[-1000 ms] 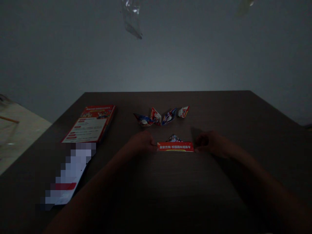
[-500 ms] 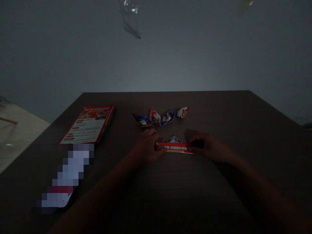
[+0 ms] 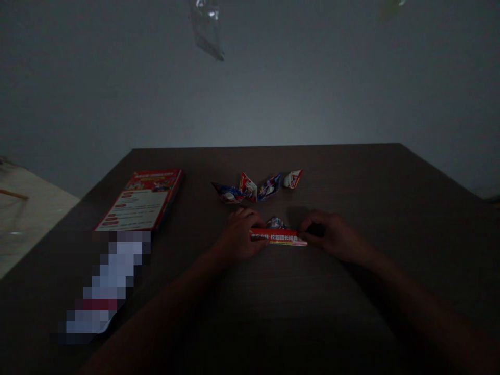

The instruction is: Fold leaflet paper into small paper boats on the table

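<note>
A folded paper leaflet with a red strip and white print lies on the table between my hands, a patterned point of it sticking up at its far side. My left hand grips its left end, the thumb along the near edge and the fingers behind. At the right end my right hand pinches the upper corner between thumb and finger. Just beyond stand several folded paper boats: a dark blue one, a red and white one, a blue one and a white and red one.
A stack of red and white printed leaflets lies at the left of the dark wooden table. Nearer me is a blurred-out pale object. A pale wall rises behind the table. A clear plastic piece shows high up.
The right corner of the red strip now lifts and bends a little, showing a paler patch. My right hand has shifted slightly left; my left hand stays on the paper.
</note>
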A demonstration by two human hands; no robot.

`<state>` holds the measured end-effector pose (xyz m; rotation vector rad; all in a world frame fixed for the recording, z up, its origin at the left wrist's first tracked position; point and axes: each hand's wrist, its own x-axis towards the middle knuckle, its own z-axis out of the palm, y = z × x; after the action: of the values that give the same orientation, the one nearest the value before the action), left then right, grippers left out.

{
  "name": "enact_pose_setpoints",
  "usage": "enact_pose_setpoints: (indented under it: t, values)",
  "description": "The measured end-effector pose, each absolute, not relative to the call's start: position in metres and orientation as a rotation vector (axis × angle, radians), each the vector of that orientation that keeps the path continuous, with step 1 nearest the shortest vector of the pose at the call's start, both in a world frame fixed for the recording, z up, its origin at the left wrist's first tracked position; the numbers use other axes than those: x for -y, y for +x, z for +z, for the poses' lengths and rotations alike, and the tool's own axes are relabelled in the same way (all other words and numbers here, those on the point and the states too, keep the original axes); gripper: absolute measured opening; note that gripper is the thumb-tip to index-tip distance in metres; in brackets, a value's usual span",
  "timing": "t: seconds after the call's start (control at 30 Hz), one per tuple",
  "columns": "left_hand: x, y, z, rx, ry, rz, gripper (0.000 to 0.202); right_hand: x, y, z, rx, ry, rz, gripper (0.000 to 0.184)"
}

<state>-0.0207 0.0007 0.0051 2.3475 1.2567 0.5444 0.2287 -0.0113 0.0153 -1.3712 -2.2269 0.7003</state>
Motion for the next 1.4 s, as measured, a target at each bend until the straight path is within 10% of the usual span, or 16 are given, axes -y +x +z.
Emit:
enact_pose_setpoints:
  t: [0.53,1.0,1.4]
  values:
    - [-0.002,-0.019,0.0,-1.144,2.259,0.69,0.014,0.014,0.22,0.009,2.223,-1.316,0.651,0.03]
    - [0.001,-0.021,0.001,-1.212,2.395,0.629,0.017,0.01,0.229,0.011,2.321,-1.211,0.397,0.005]
    - [0.005,-0.018,0.008,-0.915,2.845,0.413,0.019,0.028,0.206,0.021,2.531,-0.99,0.391,0.021]
